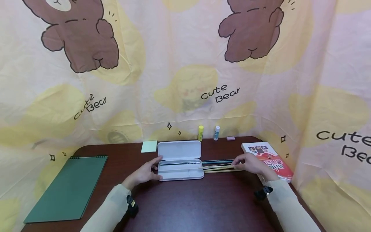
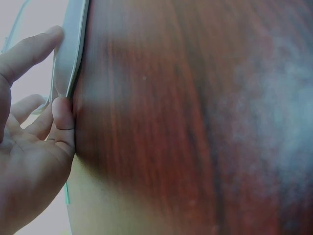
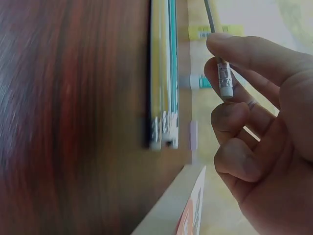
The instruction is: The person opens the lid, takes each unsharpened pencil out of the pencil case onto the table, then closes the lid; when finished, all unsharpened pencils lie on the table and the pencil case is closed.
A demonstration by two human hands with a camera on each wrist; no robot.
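Observation:
A white pencil case (image 1: 179, 174) lies with its lid (image 1: 179, 150) up on the table. One dark pencil (image 1: 176, 164) rests in its rear compartment. My left hand (image 1: 145, 171) holds the case by its left end, and in the left wrist view its fingers (image 2: 34, 54) touch the case wall (image 2: 71, 46). Just right of the case, my right hand (image 1: 246, 162) pinches a pencil (image 3: 225, 81) near its eraser end, raised above the table. Below it lie several yellow and teal pencils (image 3: 164, 73) side by side, their eraser ends toward the book.
A red-and-white book (image 1: 268, 158) lies at the right edge. Along the back stand a yellow glue stick (image 1: 200, 133) and a white-and-blue one (image 1: 216, 133), beside a pink eraser (image 1: 230, 138). Pale green sticky notes (image 1: 149, 146) lie behind the case; a green spiral pad (image 1: 68, 188) is on the left.

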